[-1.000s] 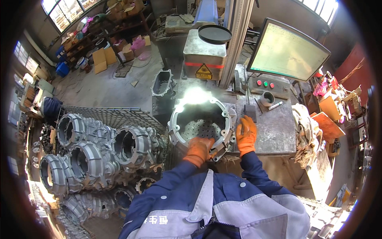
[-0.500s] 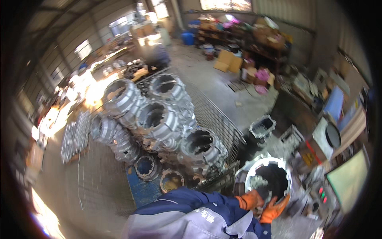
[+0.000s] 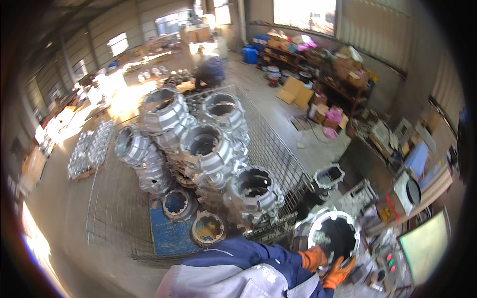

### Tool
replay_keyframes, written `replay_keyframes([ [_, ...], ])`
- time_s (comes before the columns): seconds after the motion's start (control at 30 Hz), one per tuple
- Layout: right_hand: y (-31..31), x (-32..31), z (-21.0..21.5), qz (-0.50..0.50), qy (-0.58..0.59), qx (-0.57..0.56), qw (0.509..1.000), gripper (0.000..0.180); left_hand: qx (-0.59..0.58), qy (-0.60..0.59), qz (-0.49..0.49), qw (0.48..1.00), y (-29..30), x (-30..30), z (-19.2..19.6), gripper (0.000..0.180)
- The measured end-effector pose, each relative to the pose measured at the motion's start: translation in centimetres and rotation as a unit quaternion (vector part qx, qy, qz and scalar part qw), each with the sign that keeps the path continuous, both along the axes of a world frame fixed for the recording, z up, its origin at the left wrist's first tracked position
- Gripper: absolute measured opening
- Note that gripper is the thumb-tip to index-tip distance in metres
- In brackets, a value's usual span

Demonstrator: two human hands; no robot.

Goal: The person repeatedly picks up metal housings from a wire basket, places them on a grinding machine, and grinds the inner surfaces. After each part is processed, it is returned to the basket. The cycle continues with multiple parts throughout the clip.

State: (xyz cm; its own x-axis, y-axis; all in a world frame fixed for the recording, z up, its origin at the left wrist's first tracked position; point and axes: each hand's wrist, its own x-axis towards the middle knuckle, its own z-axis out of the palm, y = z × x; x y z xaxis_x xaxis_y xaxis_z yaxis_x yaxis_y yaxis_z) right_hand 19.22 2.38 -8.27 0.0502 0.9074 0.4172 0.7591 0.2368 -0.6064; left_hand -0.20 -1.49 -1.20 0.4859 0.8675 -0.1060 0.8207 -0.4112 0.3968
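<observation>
Both my hands wear orange gloves and grip the near rim of a round grey cast-metal housing (image 3: pixel 332 233) at the lower right. My left hand (image 3: pixel 313 258) holds the rim's lower left part. My right hand (image 3: pixel 338 272) holds the rim just to the right of it. The housing's dark hollow faces up and its rim shines in the light. My blue and grey sleeves (image 3: pixel 238 270) fill the lower middle.
A wire-mesh cage (image 3: pixel 278 149) to my left holds several stacked silver housings (image 3: pixel 208 149) on a blue pallet (image 3: pixel 166 233). A green-lit screen (image 3: pixel 422 246) and control buttons sit at the far right. Another person (image 3: pixel 209 70) bends over at the back. Shelves with boxes (image 3: pixel 318 64) line the far wall.
The view has swung left from the machine and screen to the cage of housings. My hands stay on the housing's rim, which now sits at the lower right.
</observation>
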Motion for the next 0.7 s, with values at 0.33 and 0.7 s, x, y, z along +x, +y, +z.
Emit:
replay_keyframes([
  [0.33, -6.0, 6.6, -2.4, -0.142, -0.103, -0.089, 0.980, 0.050, -0.031, 0.036, -0.107, 0.993, 1.9, -0.5, -0.7, 0.050],
  [0.7, -3.0, 7.8, -5.0, -0.279, -0.314, -0.174, 0.891, 0.059, -0.076, 0.104, -0.119, 0.985, 2.5, -0.2, 0.4, 0.053],
])
